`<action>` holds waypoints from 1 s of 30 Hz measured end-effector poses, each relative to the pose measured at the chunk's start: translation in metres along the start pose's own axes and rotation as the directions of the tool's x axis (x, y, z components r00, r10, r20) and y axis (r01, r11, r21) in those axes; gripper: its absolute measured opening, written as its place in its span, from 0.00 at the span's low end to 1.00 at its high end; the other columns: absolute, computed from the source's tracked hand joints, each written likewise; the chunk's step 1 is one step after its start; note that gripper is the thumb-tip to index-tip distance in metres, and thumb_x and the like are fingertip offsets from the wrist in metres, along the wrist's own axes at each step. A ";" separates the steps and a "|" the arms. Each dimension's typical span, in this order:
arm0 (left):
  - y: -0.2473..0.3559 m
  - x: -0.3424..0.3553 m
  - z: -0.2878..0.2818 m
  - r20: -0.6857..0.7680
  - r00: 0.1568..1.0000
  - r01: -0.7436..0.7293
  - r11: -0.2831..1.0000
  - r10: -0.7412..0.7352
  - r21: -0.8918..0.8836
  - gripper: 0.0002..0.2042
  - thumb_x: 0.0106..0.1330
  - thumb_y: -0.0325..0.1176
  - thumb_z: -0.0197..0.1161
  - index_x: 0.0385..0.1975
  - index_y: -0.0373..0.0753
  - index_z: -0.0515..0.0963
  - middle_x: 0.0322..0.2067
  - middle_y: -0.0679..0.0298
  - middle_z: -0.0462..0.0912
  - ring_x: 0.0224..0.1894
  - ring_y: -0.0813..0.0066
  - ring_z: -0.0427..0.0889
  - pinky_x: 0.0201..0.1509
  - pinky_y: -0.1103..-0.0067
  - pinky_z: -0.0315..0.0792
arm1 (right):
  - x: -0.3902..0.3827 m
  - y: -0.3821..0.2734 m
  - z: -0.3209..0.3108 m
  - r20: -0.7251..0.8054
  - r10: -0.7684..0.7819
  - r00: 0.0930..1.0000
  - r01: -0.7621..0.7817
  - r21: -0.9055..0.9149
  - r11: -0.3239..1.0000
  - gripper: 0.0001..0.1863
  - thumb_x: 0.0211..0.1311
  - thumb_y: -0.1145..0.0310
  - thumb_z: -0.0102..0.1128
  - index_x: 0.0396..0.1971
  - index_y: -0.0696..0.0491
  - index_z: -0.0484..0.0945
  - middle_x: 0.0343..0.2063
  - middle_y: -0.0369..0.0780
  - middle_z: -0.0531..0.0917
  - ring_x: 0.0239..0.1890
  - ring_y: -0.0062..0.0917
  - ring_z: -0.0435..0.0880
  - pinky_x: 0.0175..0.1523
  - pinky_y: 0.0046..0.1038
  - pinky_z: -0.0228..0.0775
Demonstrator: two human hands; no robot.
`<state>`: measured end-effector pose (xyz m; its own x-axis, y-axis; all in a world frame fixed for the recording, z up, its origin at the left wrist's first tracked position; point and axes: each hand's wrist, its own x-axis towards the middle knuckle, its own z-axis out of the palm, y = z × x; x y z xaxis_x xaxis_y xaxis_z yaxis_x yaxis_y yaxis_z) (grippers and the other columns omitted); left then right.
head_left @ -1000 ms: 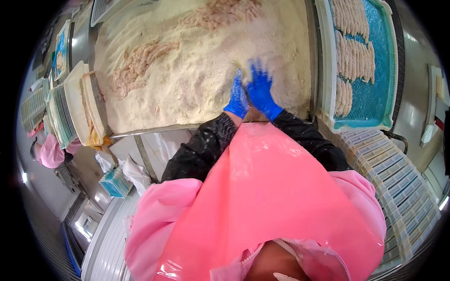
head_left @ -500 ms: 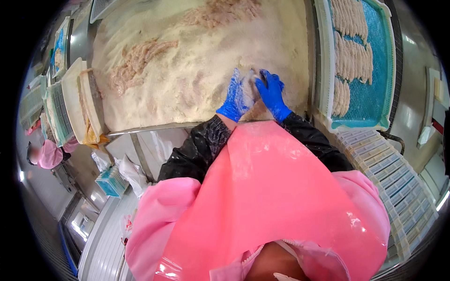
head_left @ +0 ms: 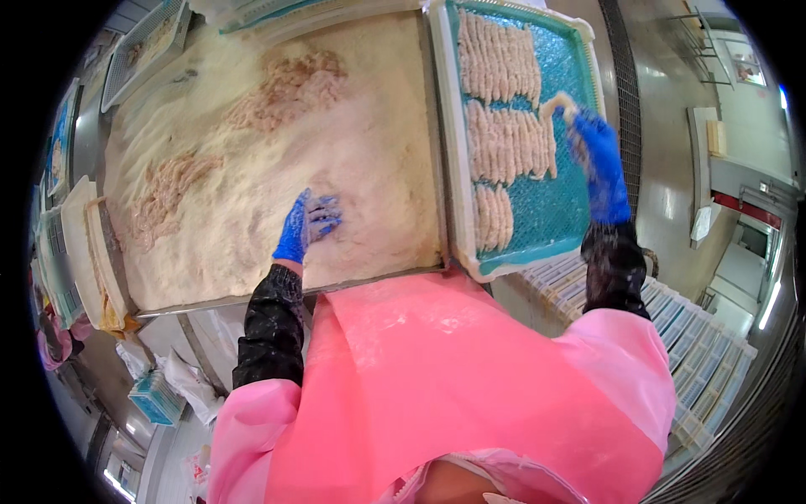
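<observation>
A bed of pale breading powder (head_left: 222, 244) fills the wide metal table in front of me. My left hand (head_left: 304, 227), in a blue glove coated with powder, rests over the powder with its fingers stretched and nothing visible in them. Out to the right, my right hand (head_left: 601, 172) is closed on one end of a coated meat strip (head_left: 556, 102). That strip hangs bent over the tray, beside the end of the middle row. The white-rimmed tray with a blue-green mesh liner (head_left: 541, 217) carries coated meat strips (head_left: 508, 139) laid side by side in three rows, the nearest row shortest.
Two heaps of raw meat, a farther pile (head_left: 290, 91) and a left pile (head_left: 172, 189), lie on the powder. A grey basket (head_left: 147, 50) stands at the far left corner, a white tub (head_left: 91, 252) at the left edge. Stacked trays (head_left: 672, 353) rise at the lower right.
My hands have parted. The right one has swung from the powder to over the tray with a coated strip; the left stays over the powder. The whole view has shifted toward the right.
</observation>
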<state>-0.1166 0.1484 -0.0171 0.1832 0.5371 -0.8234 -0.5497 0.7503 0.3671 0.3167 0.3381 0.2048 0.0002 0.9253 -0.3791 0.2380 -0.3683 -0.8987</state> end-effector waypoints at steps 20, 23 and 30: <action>-0.003 0.000 0.005 -0.198 0.978 -0.060 0.998 0.065 0.034 0.28 0.64 0.56 0.43 0.43 0.34 0.74 0.40 0.51 0.79 0.34 0.60 0.81 0.39 0.70 0.75 | 0.314 0.081 -0.040 0.050 -0.528 0.848 0.451 -0.591 0.669 0.17 0.57 0.59 0.51 0.37 0.57 0.77 0.35 0.50 0.80 0.39 0.42 0.80 0.44 0.36 0.69; -0.002 0.002 0.009 -0.221 0.974 -0.058 0.998 0.057 0.003 0.28 0.65 0.56 0.43 0.44 0.34 0.73 0.40 0.52 0.79 0.35 0.59 0.81 0.38 0.70 0.76 | 0.315 0.063 -0.044 0.085 -0.458 0.885 0.399 -0.646 0.651 0.17 0.56 0.59 0.52 0.35 0.58 0.78 0.33 0.49 0.81 0.35 0.35 0.81 0.42 0.32 0.70; -0.003 -0.003 0.009 -0.175 0.982 -0.065 0.998 0.067 0.017 0.28 0.65 0.55 0.43 0.44 0.33 0.74 0.39 0.53 0.79 0.36 0.61 0.81 0.39 0.71 0.76 | 0.195 0.104 -0.069 0.176 -0.200 0.964 0.266 -0.678 0.686 0.20 0.49 0.65 0.62 0.43 0.58 0.73 0.32 0.42 0.80 0.34 0.26 0.79 0.40 0.28 0.70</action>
<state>-0.1079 0.1484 -0.0117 0.0005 0.5107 -0.8598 -0.5469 0.7200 0.4273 0.4083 0.4862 0.0530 -0.2183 0.9496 -0.2248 0.8215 0.0545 -0.5675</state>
